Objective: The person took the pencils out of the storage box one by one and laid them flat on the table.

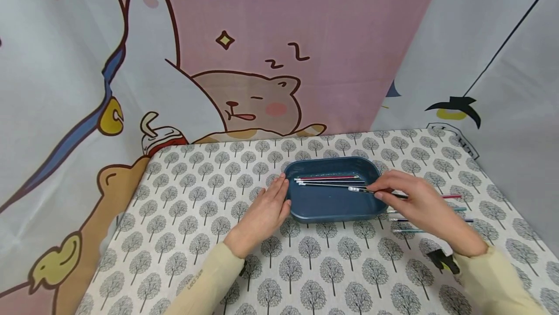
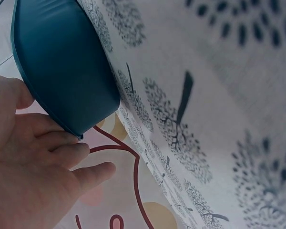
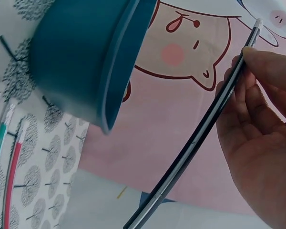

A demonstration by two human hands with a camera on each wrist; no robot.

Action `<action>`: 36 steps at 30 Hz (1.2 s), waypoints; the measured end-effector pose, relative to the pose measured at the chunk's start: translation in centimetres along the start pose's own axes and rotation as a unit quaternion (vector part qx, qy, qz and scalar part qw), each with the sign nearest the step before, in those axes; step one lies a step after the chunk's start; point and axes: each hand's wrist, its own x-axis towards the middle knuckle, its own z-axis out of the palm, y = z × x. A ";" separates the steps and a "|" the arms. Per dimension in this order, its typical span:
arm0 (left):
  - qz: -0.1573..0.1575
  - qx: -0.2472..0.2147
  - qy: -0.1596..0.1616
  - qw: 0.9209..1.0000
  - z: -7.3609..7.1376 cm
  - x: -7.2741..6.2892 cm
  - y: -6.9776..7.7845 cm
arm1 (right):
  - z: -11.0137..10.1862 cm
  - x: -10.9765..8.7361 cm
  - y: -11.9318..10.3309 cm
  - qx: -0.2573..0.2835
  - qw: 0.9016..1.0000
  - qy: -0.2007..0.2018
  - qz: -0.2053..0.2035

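Observation:
A dark blue rectangular tray (image 1: 332,217) with rounded corners stands on the cloth. My left hand (image 1: 264,208) touches its left end, fingers extended at the rim; the left wrist view shows them against the outer edge of the tray (image 2: 62,62). Between thumb and fingertips, my right hand (image 1: 415,203) pinches a black pencil with a silver stripe (image 3: 190,143) near its white eraser end. That end points left over the tray's right side. Inside the tray, a red pencil (image 1: 327,178) and dark pencils lie side by side, erasers to the left.
Right of the tray, partly behind my right hand, several pencils lie on the cloth, among them a red pencil (image 1: 452,196) and a dark blue pencil (image 1: 465,220). The tree-print cloth (image 1: 183,256) covers the table. A cartoon-print curtain (image 1: 349,38) hangs behind it.

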 end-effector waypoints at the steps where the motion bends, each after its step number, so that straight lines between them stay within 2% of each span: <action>1: 0.000 0.001 0.000 1.000 0.0 0.0 0.0 | -0.1 -0.2 0.1 -0.001 1.000 -0.001 -0.001; 8: 0.000 0.004 0.001 1.000 0.0 0.0 0.0 | -0.6 -1.7 0.6 0.022 1.000 -0.015 0.016; 13: 0.001 0.006 0.005 1.000 0.1 0.0 -0.1 | -1.0 -2.9 1.0 0.008 0.999 -0.018 0.030; 22: -0.001 0.005 0.002 1.000 0.0 -0.1 0.0 | -1.4 -5.4 2.6 0.020 0.999 -0.009 0.027; 36: 0.002 0.003 0.003 1.000 0.1 0.0 0.0 | -1.5 -9.1 5.2 -0.017 0.999 -0.006 0.051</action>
